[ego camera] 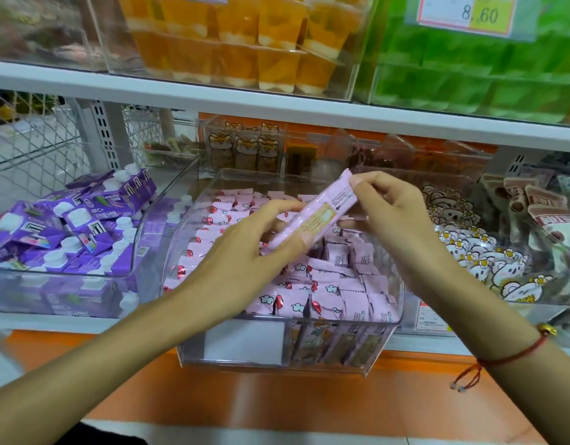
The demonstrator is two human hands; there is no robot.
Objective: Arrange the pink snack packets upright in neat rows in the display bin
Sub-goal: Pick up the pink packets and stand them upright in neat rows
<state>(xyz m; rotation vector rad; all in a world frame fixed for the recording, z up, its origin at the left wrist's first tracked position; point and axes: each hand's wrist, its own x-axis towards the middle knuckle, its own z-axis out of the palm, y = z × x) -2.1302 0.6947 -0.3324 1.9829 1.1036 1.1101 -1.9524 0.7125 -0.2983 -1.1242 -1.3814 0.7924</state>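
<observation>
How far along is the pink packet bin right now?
Mostly done: the left side of the display bin holds pink packets standing in rows. In hand: the left hand and right hand grip one long pink pack above it. Left: the right-side packets look jumbled.

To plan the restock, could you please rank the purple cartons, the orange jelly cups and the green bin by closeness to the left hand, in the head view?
From the left hand:
1. Purple cartons, bin just left.
2. Orange jelly cups, shelf above.
3. Green bin, upper right.
</observation>
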